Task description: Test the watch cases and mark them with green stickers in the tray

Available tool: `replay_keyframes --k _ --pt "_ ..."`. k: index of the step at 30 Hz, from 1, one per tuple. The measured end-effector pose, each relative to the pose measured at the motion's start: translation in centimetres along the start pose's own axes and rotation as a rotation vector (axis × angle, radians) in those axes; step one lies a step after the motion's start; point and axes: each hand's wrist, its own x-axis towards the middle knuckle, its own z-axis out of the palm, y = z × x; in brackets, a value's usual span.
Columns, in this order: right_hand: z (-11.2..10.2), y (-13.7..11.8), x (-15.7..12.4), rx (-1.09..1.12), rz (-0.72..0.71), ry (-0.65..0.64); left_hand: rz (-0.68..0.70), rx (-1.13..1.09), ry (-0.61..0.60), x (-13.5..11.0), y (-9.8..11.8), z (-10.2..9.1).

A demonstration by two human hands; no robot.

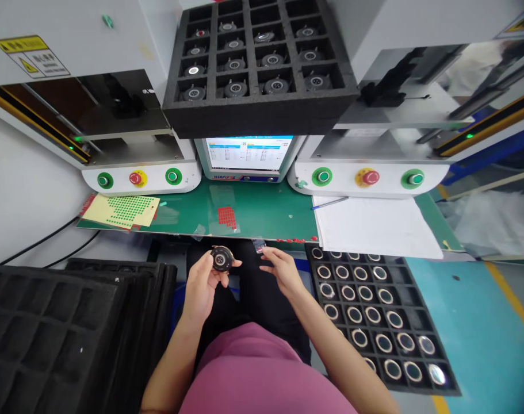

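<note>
**Seated person holds a round part in front of a green bench**

Seen from a head-worn camera looking down. The left hand [203, 284] holds a small round black part [221, 259] upright, its fingers [210, 260] curled closed around the rim, face toward the camera. The part sits just below the front edge of the green bench [270, 213], over the person's lap.

The right hand [281, 270] is just right of the part, not touching it. Its thumb and forefinger pinch a small clear piece [259, 246]; what that piece is cannot be told.

On the bench, directly above the part, lies a clear sheet of red stickers [226, 217]. To the left of that sheet is a yellow sheet of green dots [122, 210]; to its right, white paper [374, 225] with a pen on top.

Behind the bench stands a small screen [248, 153] between two white machines with green and red buttons. A black foam tray [262, 63] holding similar round parts rests above the screen.

Right of the part, below the bench, a black tray of rings [374, 313] sits beside the person's knee. Left of it are stacked dark foam trays [67, 328].
</note>
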Motion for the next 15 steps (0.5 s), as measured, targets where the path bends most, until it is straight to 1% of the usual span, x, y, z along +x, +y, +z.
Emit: replay_keyframes --k 3,5,7,10,12,13,15 --pt "-0.5 -1.9 -2.8 -0.021 -0.062 -0.137 0.018 0.040 0.000 0.0 -0.1 0.4" --pt "-0.9 -3.2 -4.2 -0.057 -0.121 -0.227 0.004 0.080 -0.028 -0.1 -0.1 0.7" --pt "-1.3 -4.5 -5.4 -0.151 -0.264 -0.316 -0.014 0.116 -0.054 -0.2 -0.2 0.9" --pt "-2.0 -6.2 -7.0 -0.375 -0.551 -0.442 -0.006 0.180 -0.071 -0.3 -0.3 1.1" --pt "-2.2 -7.1 -8.0 -0.523 -0.673 -0.513 0.019 0.222 -0.078 -0.5 -0.5 1.3" --pt "-2.2 -7.5 -8.5 -0.594 -0.725 -0.532 0.033 0.236 -0.078 -0.6 -0.5 1.5" --pt "-1.9 -7.9 -9.2 -0.710 -0.823 -0.529 0.064 0.252 -0.073 -0.8 -0.7 1.8"
